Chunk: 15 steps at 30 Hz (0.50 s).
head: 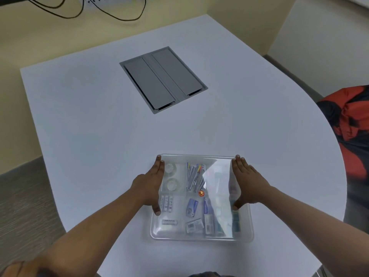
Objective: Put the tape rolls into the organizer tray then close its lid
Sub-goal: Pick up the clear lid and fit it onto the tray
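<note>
A clear plastic organizer tray [201,237] sits on the white table near its front edge. Two clear tape rolls [170,168] [172,184] lie in its far left compartment. A transparent lid [217,176] is over the tray, gripped at both sides and glaring on its right half. My left hand [152,186] holds the lid's left edge, fingers along the side and thumb underneath. My right hand [246,184] holds the lid's right edge the same way. Whether the lid rests on the rim or hovers just above it I cannot tell.
Other compartments hold pens [194,175], batteries [167,202] and small packets [191,207]. A grey cable hatch [163,79] is set in the table [99,116] further back. A red and black bag [351,116] lies off the table's right edge. Black cables [119,16] hang by the wall.
</note>
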{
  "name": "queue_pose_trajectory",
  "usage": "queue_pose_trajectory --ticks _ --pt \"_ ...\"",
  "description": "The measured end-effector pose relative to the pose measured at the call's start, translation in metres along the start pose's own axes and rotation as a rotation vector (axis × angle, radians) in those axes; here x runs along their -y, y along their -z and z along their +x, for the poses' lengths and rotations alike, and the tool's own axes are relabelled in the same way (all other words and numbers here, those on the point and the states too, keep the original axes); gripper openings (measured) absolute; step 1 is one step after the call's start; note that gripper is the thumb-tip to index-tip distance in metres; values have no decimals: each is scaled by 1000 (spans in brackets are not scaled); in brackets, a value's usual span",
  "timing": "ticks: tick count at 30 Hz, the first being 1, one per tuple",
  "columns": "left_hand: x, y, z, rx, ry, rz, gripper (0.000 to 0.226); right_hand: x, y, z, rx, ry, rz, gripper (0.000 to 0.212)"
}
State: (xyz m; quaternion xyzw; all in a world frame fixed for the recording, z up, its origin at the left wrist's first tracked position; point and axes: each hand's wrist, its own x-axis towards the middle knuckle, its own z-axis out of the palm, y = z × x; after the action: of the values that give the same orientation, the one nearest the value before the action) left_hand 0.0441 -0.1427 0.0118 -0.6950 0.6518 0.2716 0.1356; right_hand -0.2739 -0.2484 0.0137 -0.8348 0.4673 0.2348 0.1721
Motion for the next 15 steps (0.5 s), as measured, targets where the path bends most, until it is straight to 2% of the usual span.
queue_pose_trajectory --ticks 10,15 --pt "0 24 31 9 35 35 166 -5 28 37 0 18 -34 162" --pt "2 22 32 10 9 39 165 -11 26 29 -63 7 -62 159"
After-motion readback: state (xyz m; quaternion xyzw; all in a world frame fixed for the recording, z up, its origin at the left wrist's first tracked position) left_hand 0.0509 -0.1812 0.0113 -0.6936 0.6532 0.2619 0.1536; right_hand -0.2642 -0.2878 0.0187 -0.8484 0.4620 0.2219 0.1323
